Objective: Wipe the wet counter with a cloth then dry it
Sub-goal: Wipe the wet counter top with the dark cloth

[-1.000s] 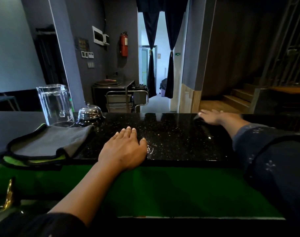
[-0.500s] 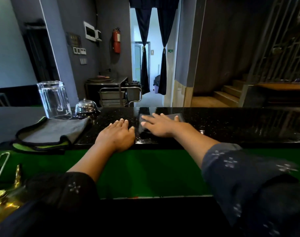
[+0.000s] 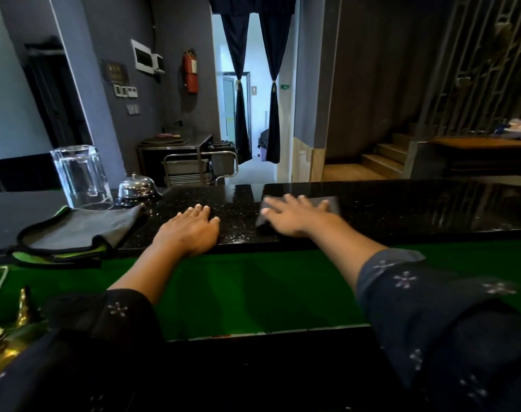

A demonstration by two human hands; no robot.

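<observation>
The black speckled counter runs across the view, glossy and wet-looking. My right hand lies flat, fingers spread, pressing a small dark grey cloth onto the counter near its middle; the hand is blurred. My left hand rests palm down on the counter's near edge, fingers together, holding nothing. A second folded grey cloth with black trim and a green underside lies on the counter to the left, untouched.
An upturned clear glass jug and a chrome call bell stand behind the folded cloth. A green lower shelf lies below the counter edge. Brass objects sit at bottom left.
My right hand swept the small cloth from the counter's right towards the left hand, then a little back to the right. The left hand stayed planted.
</observation>
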